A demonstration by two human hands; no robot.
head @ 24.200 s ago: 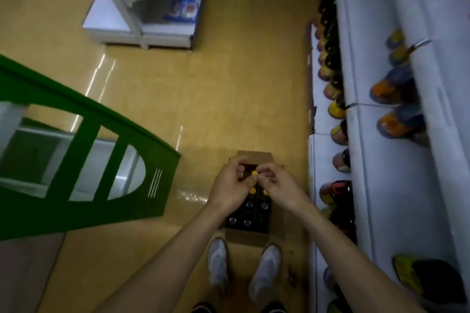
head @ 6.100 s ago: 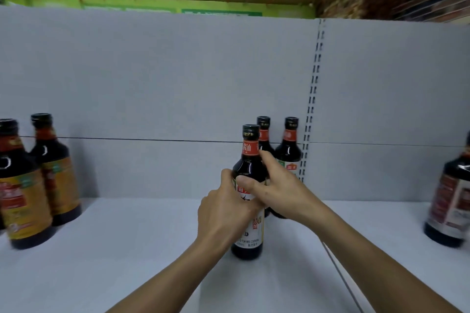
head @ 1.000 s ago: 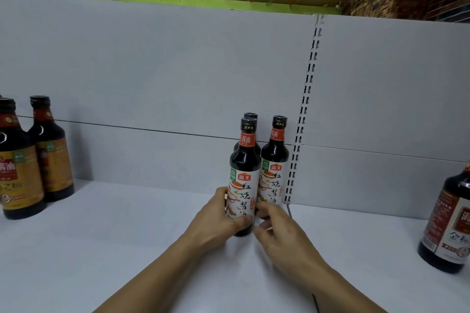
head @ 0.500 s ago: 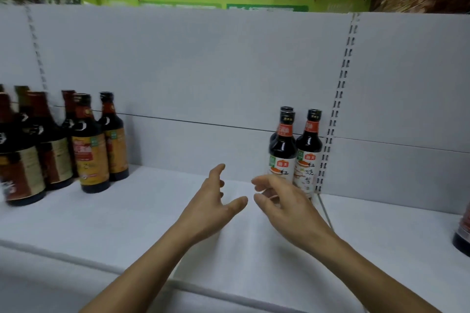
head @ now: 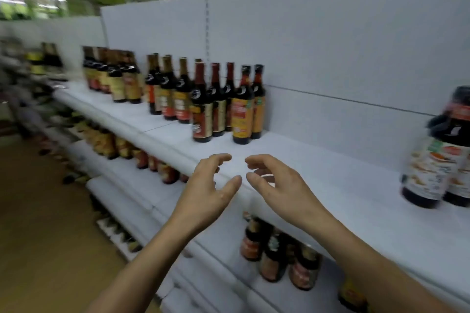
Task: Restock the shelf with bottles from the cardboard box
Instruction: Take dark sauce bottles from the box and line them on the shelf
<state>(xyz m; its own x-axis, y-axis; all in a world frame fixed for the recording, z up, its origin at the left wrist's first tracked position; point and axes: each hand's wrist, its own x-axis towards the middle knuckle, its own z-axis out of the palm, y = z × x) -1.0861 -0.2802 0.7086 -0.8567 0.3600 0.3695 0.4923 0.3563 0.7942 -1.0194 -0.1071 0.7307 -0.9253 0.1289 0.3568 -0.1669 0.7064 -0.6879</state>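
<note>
My left hand and my right hand hover side by side in front of the white shelf, fingers spread, holding nothing. The dark soy sauce bottles with white labels stand at the far right of this shelf, blurred and partly cut off by the frame edge. The cardboard box is out of view.
A row of dark bottles with orange and gold labels fills the shelf to the left. Lower shelves hold more bottles. The tan aisle floor lies at the lower left. The view is motion-blurred.
Both hands have let go of the white-label bottle and drawn back off the shelf. The view has swung left, so those bottles now sit at the far right.
</note>
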